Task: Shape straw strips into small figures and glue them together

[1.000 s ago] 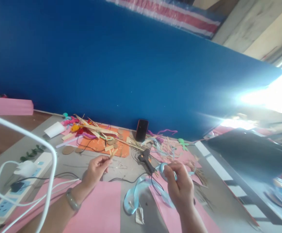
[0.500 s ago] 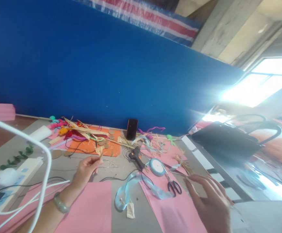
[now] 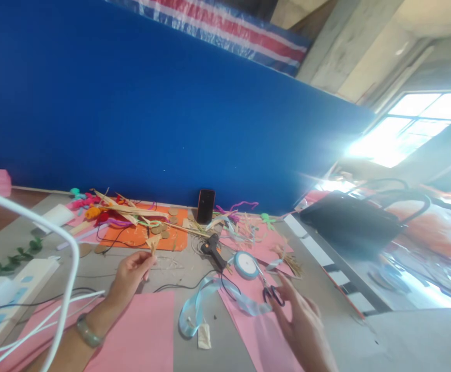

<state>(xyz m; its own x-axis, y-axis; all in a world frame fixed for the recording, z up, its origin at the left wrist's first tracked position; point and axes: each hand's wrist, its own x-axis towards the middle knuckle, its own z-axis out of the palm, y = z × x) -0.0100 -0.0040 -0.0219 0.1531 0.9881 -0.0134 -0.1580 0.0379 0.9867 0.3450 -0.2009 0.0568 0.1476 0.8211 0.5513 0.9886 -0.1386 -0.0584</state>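
My left hand [image 3: 134,271] pinches a small straw-coloured folded piece [image 3: 153,243], perhaps dried husk or leaf, above the grey table. A bangle is on that wrist. On the right, my right hand [image 3: 301,318] is at the dark handles of a pair of scissors [image 3: 274,295], its thumb and forefinger apart; whether they touch the handles is hard to tell. Beside the scissors lies a spool of light blue ribbon [image 3: 246,265], and a loose length of the ribbon [image 3: 200,305] curls across the table.
A black glue gun [image 3: 214,250] lies mid-table, its cord trailing. A phone [image 3: 205,206] leans against the blue partition [image 3: 171,113]. Straw strips and coloured pieces cover an orange sheet [image 3: 179,243]. Pink sheets [image 3: 140,330] lie in front. A white cable [image 3: 74,258] arches past a power strip [image 3: 27,289].
My right hand has moved left from the table's right side to the scissors' handles. My left hand keeps its pinch on the straw-coloured piece. The view has shifted slightly.
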